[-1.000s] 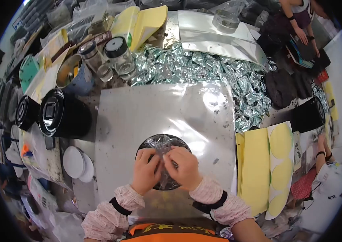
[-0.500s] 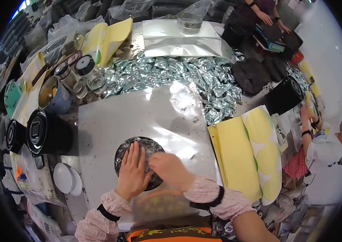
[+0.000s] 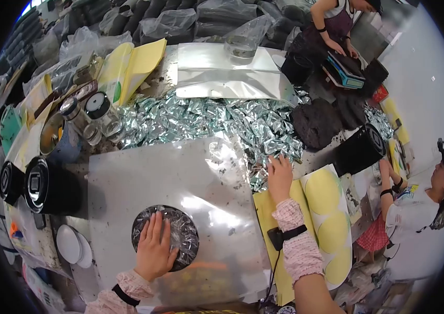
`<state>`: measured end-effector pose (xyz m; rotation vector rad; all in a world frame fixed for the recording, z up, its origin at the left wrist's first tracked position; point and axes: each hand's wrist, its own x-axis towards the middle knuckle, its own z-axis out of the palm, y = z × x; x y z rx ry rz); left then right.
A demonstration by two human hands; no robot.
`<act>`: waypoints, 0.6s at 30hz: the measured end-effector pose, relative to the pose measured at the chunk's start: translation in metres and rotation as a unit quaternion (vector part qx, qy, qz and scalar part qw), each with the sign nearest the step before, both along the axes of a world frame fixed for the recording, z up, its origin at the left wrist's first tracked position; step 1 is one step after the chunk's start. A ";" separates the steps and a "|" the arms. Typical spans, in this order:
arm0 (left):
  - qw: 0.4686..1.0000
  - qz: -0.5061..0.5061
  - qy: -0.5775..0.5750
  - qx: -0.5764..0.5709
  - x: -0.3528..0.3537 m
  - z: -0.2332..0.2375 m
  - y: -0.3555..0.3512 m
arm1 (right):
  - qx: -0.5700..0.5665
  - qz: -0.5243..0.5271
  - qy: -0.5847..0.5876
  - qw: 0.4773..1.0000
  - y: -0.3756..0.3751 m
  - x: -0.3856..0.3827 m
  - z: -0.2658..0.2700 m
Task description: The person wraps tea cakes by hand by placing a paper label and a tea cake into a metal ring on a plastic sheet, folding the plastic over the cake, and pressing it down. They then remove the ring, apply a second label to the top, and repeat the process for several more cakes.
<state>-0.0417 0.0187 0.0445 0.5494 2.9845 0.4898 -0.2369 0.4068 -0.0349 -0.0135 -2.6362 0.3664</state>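
Under left hand (image 3: 155, 252), wrapped disc (image 3: 183, 234) (half hidden), right hand (image 3: 279, 176) perhaps touching packets (image 3: 206, 120)

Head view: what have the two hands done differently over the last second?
The right hand let go of the wrapped disc and reached out to the edge of the silver packet heap. The left hand stayed on the disc, now flat. The silver sheet lies unchanged.
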 end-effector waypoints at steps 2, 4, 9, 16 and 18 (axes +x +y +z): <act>1.000 -0.002 -0.006 0.007 -0.001 0.002 0.000 | -0.199 -0.003 -0.036 0.979 0.006 0.000 0.008; 1.000 -0.001 -0.003 0.015 -0.001 0.004 -0.002 | -0.253 0.050 0.035 0.966 -0.028 0.024 0.053; 0.973 0.066 0.018 0.220 0.009 -0.020 -0.009 | -0.229 0.429 0.060 0.872 -0.177 0.138 0.058; 0.997 -0.013 0.025 0.065 0.010 0.001 -0.005 | -0.313 0.449 -0.141 0.825 -0.186 0.190 0.071; 0.999 -0.011 0.020 0.034 0.009 -0.001 -0.005 | -0.298 0.387 -0.117 0.865 -0.144 0.189 0.085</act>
